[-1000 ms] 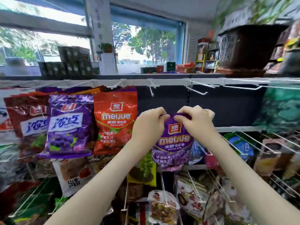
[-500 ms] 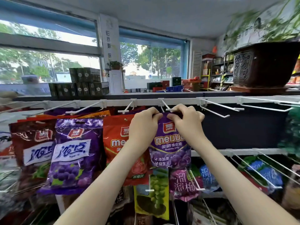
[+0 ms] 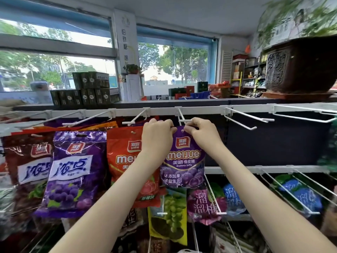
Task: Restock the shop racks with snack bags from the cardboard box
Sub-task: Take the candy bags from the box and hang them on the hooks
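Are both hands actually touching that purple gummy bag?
Touching. The head view shows the left hand and the right hand each pinching the top edge of the purple bag, one on either side.

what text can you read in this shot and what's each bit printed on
"yake", "meijue", "Gummy jelly", "美嚼橡皮糖": held purple bag
"yake", "mei" (the rest is hidden), "草莓味": red bag
"溜溜梅": lower purple pouch
Large grape bag: stylised characters, not surely readable
Pillar sign and dark boxes: too blurred or small to read
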The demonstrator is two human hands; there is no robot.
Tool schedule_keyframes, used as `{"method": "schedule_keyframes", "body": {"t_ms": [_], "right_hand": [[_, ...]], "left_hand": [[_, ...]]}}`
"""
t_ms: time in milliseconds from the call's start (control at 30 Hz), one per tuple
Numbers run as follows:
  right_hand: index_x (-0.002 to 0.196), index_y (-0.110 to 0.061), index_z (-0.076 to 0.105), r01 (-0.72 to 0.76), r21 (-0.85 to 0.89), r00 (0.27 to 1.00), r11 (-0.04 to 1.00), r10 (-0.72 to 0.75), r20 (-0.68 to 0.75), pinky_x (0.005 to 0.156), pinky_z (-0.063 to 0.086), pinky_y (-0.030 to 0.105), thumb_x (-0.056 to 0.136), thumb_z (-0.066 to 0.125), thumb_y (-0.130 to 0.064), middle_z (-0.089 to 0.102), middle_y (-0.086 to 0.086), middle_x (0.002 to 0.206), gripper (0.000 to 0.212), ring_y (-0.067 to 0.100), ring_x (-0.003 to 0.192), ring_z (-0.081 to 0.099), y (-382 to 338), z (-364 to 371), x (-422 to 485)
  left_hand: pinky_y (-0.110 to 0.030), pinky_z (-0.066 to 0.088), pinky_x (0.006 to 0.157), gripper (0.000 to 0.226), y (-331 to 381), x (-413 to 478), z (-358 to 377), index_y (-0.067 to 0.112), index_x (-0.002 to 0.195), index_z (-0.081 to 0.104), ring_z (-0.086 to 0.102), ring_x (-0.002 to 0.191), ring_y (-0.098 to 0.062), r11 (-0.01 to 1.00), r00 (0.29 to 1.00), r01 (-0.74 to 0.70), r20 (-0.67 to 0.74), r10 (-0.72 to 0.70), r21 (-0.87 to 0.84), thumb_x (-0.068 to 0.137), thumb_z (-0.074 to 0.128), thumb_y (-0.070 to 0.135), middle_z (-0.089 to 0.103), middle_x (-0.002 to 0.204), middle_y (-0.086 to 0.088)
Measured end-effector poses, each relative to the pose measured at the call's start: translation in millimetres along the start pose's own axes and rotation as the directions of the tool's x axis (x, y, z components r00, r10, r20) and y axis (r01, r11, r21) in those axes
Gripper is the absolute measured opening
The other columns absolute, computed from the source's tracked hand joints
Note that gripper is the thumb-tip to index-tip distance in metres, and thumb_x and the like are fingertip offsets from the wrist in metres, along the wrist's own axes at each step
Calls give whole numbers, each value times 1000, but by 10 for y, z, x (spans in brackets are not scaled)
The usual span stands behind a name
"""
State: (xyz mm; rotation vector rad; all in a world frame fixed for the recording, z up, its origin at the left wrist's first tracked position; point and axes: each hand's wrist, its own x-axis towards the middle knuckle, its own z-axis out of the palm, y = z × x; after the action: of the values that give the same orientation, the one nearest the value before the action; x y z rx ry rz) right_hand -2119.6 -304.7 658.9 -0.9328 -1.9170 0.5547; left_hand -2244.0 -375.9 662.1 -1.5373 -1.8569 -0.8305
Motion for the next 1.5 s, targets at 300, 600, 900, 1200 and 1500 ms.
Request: {"method": "schedule_keyframes", "body": {"t_ms": [300,600,900,1200,1500], "right_hand": [[82,-26,61,13,-120,996,993,-23,-84,83,45,42,92,55,-26,64,6,91,12,29,95,56,139,193,319],[109,-15,61,63,-173,994,983,-78,-80,91,41,41,93,55,-27,58,9,105,20,28,103,49,231,215,287],[147,-17,28,150,-405,974,902,-204,-93,113,12,35,92,58,-24,30,1,152,63,15,141,19,374,235,-230],[141,-9,41,164,-501,976,850,-214,-44,110,26,38,84,62,-7,42,8,145,61,23,134,36,505,405,-1073],[130,-8,53,294,-469,953,833,-294,74,96,34,31,81,37,-18,57,8,130,53,19,119,45,455,821,-2116]], "left_hand": [[-38,27,93,28,36,304,227,18,105,63,51,107,-24,968,995,-17,100,-9,251,100,38,31,66,107,-2],[-37,30,89,8,34,274,387,18,90,63,59,90,-22,927,996,-88,14,89,365,86,56,18,68,89,1],[-55,-14,108,68,17,-327,566,4,149,17,10,146,-29,771,977,-103,-81,197,629,92,40,34,19,157,-14],[-55,-5,111,60,96,-1024,532,7,148,26,18,145,-28,867,976,-182,-20,215,465,94,30,35,25,155,-14],[-44,27,107,39,-137,-2354,388,9,125,58,52,124,-22,962,969,-214,-85,231,170,89,47,19,57,133,-8]]}}
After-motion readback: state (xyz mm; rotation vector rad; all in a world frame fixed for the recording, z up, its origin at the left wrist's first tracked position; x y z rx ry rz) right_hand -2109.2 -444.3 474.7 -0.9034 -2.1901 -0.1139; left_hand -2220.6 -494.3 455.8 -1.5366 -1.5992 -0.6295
